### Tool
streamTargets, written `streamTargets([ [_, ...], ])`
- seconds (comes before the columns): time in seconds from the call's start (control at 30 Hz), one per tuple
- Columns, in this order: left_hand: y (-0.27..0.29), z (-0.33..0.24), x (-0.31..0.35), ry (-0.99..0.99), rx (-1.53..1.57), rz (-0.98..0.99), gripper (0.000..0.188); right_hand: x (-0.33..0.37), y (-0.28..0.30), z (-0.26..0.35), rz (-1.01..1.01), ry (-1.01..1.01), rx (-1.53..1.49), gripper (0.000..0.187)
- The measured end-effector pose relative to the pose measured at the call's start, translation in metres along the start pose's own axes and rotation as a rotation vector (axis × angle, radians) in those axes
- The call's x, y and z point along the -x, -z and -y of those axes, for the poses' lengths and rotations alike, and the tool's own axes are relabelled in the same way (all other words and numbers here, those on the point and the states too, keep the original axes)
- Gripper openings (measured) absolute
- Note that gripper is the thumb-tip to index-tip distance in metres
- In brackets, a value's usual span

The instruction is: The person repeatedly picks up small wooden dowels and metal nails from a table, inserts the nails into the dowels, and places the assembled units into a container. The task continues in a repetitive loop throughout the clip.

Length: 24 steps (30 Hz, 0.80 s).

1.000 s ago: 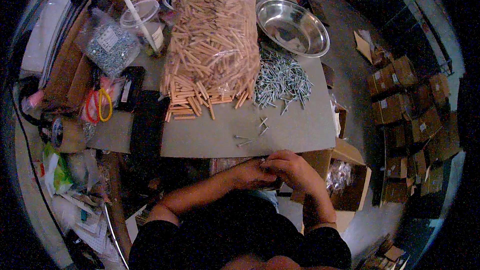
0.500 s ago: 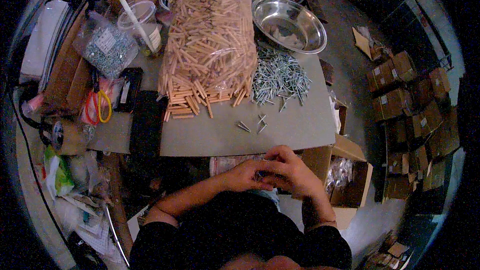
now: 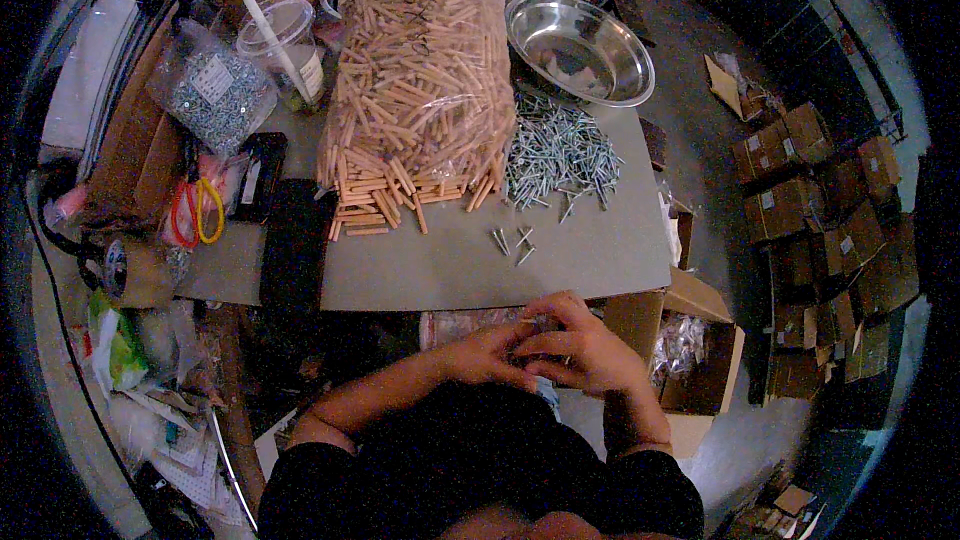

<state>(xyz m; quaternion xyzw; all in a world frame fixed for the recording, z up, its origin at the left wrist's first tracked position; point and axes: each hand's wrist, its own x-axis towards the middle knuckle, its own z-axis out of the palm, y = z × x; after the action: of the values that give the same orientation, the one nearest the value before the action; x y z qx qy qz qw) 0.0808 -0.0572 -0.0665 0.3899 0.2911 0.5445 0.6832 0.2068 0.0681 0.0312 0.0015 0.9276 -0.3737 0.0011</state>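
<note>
My left hand (image 3: 488, 352) and my right hand (image 3: 592, 348) meet in front of my body, just off the near table edge. Their fingers are curled and pressed together; whatever lies between them is hidden. Beyond them, a few loose screws (image 3: 525, 255) lie on the grey table (image 3: 400, 275). A larger heap of silvery screws (image 3: 565, 155) sits farther back. To its left a big clear plastic bag (image 3: 420, 70) bulges with wooden dowels, several of which spill out as loose dowels (image 3: 375, 210) at its open near end.
A steel bowl (image 3: 600, 55) stands behind the screw heap. At left are a bag of small metal parts (image 3: 215, 90), a plastic cup (image 3: 280, 25) and red-and-yellow-handled scissors (image 3: 208, 210). An open carton (image 3: 715, 370) is at my right, with stacked boxes (image 3: 790, 205) beyond.
My hands stay together, with the fingers slightly shifted and my right fingers a little more spread. The leftmost loose screws lie slightly farther back and to the right.
</note>
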Motion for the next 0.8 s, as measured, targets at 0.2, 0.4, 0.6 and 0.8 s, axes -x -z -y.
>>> streamTargets([
  [0.2,-0.002,-0.01,0.004,-0.208,-0.674,-0.285,0.044,0.014,-0.011,-0.003,-0.219,-0.153,-0.047,0.016],
  [0.4,-0.004,-0.018,0.011,-0.417,-0.883,-0.488,0.013,0.009,-0.014,-0.003,-0.347,-0.18,-0.073,0.018],
  [0.6,-0.009,-0.015,0.002,-0.389,-1.006,-0.484,0.01,0.007,-0.022,-0.01,-0.359,-0.139,-0.016,0.016],
  [0.8,-0.017,0.002,-0.008,-0.347,-0.838,-0.518,0.01,0.046,-0.014,-0.023,-0.384,-0.271,0.001,0.015],
])
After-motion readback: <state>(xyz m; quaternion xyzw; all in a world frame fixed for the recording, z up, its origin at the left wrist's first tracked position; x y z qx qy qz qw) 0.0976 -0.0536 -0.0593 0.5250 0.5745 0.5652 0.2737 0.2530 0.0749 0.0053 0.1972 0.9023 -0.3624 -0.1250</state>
